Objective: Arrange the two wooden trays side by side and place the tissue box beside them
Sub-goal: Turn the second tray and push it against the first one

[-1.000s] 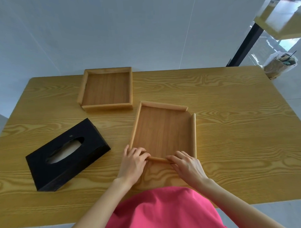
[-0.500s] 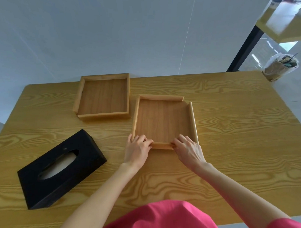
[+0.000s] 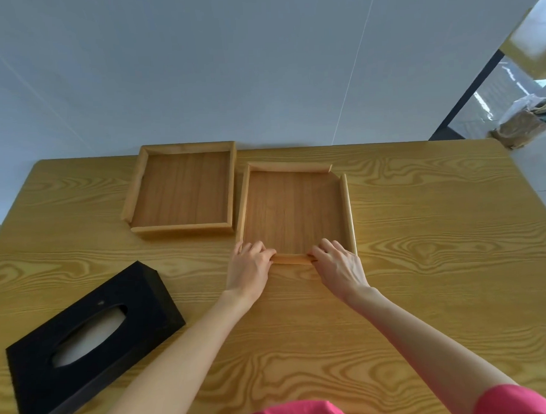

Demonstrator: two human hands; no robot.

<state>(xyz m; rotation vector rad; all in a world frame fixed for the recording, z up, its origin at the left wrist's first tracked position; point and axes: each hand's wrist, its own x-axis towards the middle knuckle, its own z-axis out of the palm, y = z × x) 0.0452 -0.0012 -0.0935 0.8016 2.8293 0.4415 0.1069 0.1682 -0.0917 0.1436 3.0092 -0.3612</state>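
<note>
Two shallow wooden trays lie on the table. The left tray sits near the far edge. The right tray lies right beside it, almost touching, set slightly nearer to me. My left hand grips the right tray's near rim at its left corner. My right hand grips the same rim at its right end. A black tissue box with an oval slot lies at an angle at the near left, apart from both trays.
The wooden table stands against a pale wall. Its right half is bare wood. A bag sits on the floor beyond the far right corner, next to a dark post.
Both hands have pushed the right tray away from me and straightened it, so it now lies alongside the left tray. The tissue box has not moved on the table.
</note>
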